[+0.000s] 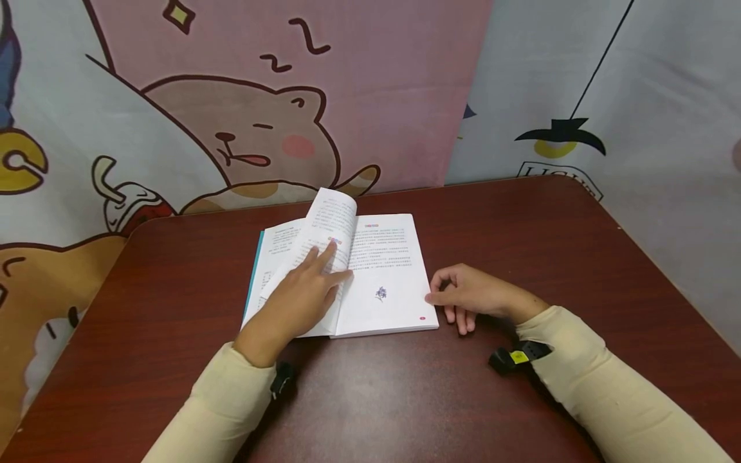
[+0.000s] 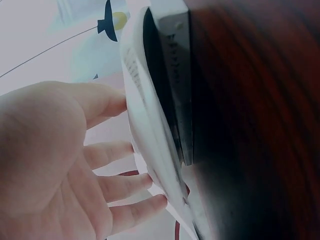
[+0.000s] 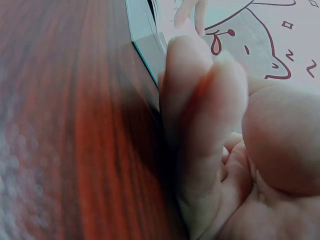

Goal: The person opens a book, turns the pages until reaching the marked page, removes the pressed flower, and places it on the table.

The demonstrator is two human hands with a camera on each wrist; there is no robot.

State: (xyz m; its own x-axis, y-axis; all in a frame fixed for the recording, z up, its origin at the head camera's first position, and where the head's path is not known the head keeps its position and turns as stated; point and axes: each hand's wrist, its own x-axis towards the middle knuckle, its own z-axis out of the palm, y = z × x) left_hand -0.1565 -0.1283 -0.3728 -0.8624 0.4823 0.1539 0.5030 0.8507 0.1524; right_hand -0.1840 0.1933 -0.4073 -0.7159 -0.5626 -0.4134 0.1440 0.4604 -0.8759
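An open book [image 1: 382, 308] with printed pages lies on the table, a small purple flower picture on its right page. Over the left half, a lifted page [image 1: 330, 209] curves up at its far end. My left hand [image 1: 301, 296] rests on that page with fingers spread. In the left wrist view the fingertips touch the bowed pages [image 2: 150, 120], fingers nearly straight. At the book's right edge is my right hand [image 1: 469, 292], its thumb tip right at the page edge and its other fingers loosely bent. The right wrist view shows its fingers [image 3: 205, 115] beside the book's corner, holding nothing visible.
The dark red-brown table [image 1: 370, 399] extends around the book on all sides. Behind its far edge hangs a cloth [image 1: 399, 96] with cartoon animals. Each wrist wears a black strap [image 1: 529, 352] below a cream sleeve [image 1: 608, 379].
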